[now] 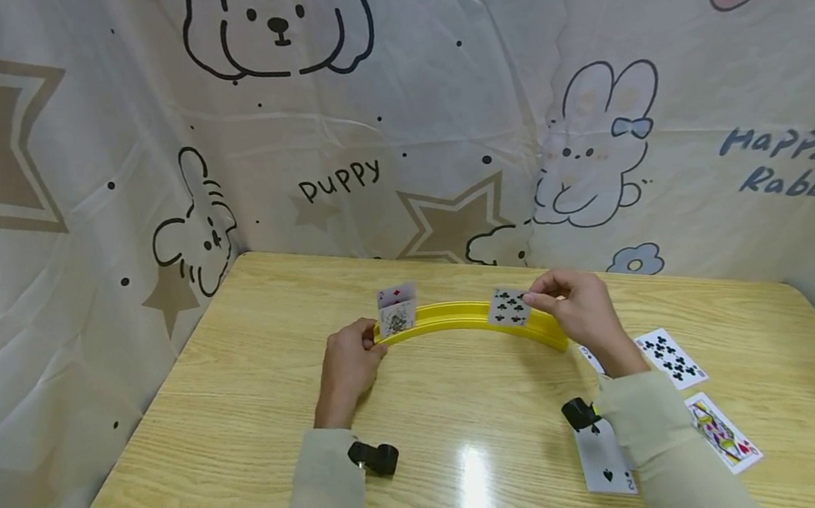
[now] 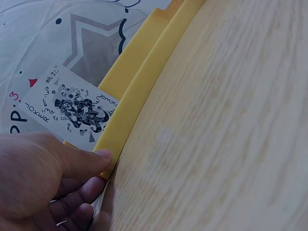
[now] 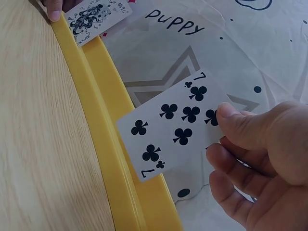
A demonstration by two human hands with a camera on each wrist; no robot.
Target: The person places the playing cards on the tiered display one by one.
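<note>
A curved yellow card holder (image 1: 452,313) lies on the table. My left hand (image 1: 351,365) pinches its left end, thumb on the front wall in the left wrist view. Beside that hand a joker card (image 2: 72,106) stands in the holder. Behind the joker a card with a red 3 and a diamond (image 1: 396,292) rises higher. My right hand (image 1: 579,306) pinches the seven of clubs (image 3: 168,125) by its edge between thumb and fingers. The seven's face is toward me, and it overlaps the holder's right part in the head view.
Face up at the right lie a clubs card (image 1: 671,358), a queen of hearts (image 1: 725,431) and a two of spades (image 1: 604,458), partly under my right sleeve. Another card (image 1: 590,357) is mostly hidden by my right forearm. A printed cloth (image 1: 437,116) hangs behind the table.
</note>
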